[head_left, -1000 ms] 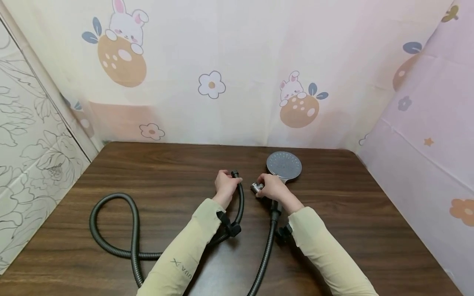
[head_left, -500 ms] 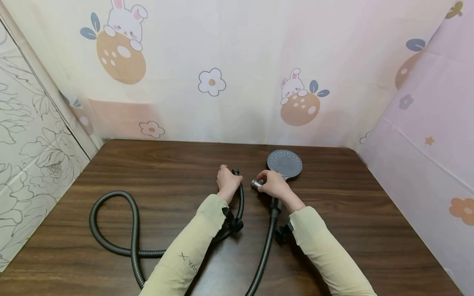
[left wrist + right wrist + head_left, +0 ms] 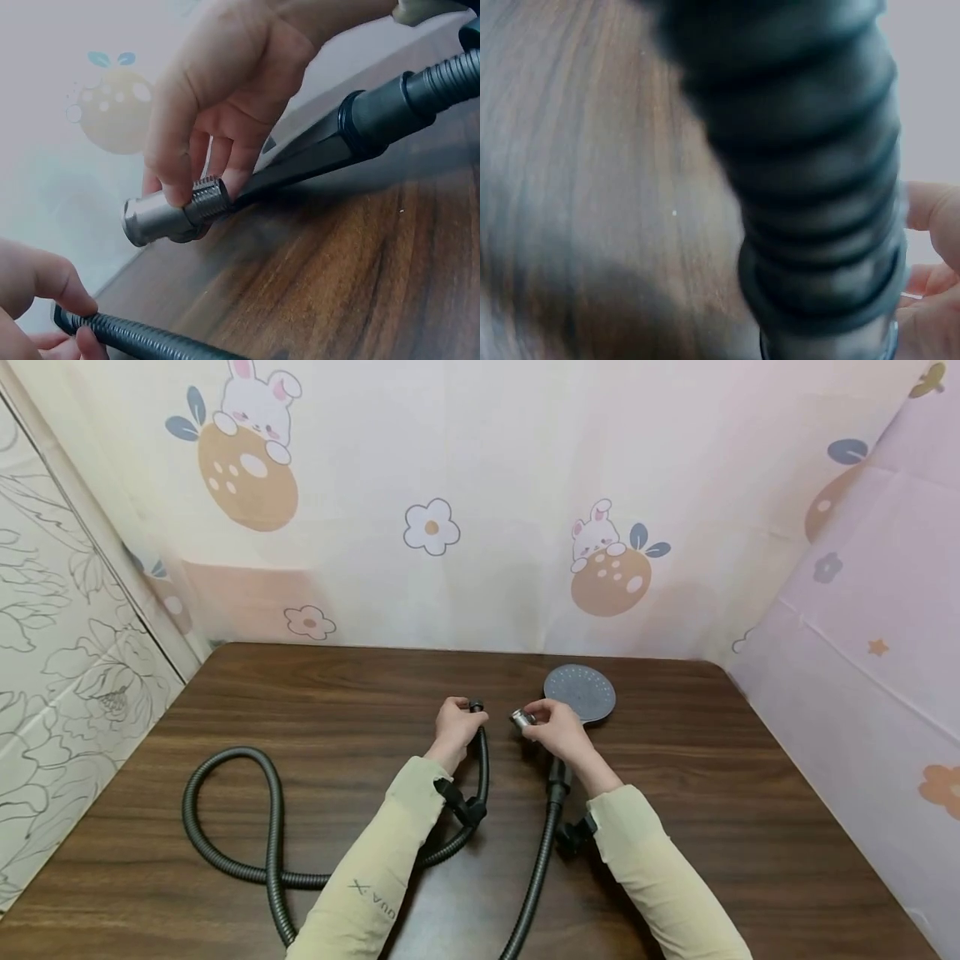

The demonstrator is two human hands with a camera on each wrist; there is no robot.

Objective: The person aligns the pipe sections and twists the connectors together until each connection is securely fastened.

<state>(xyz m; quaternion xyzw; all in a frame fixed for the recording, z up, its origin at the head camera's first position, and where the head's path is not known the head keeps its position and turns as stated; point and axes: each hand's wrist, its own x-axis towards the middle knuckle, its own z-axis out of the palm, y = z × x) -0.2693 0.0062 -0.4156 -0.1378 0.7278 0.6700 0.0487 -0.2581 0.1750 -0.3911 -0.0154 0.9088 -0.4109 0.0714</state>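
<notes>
My left hand (image 3: 456, 727) pinches the black ribbed shower hose (image 3: 483, 768) close to its free end fitting (image 3: 476, 706), which points away from me. Between the thumb and fingers of my right hand (image 3: 558, 727) is a silvery metal threaded connector (image 3: 169, 215), held above the table with its thread showing in the left wrist view. Behind that hand lies a shower head (image 3: 580, 692) with a grey round face; its dark handle (image 3: 300, 154) runs beneath the hand and joins the hose's other end (image 3: 817, 150). The connector and the free hose end are apart.
A brown wood-grain table (image 3: 360, 693) carries everything. At its left the hose makes a loop (image 3: 232, 756) and crosses itself. A patterned curtain (image 3: 495, 585) hangs behind the table, and a pinkish one (image 3: 862, 710) stands along the right side.
My right hand has lifted and tilted the metal connector a little, so its end points more up and away. The left hand has shifted only slightly, still pinching the hose.
</notes>
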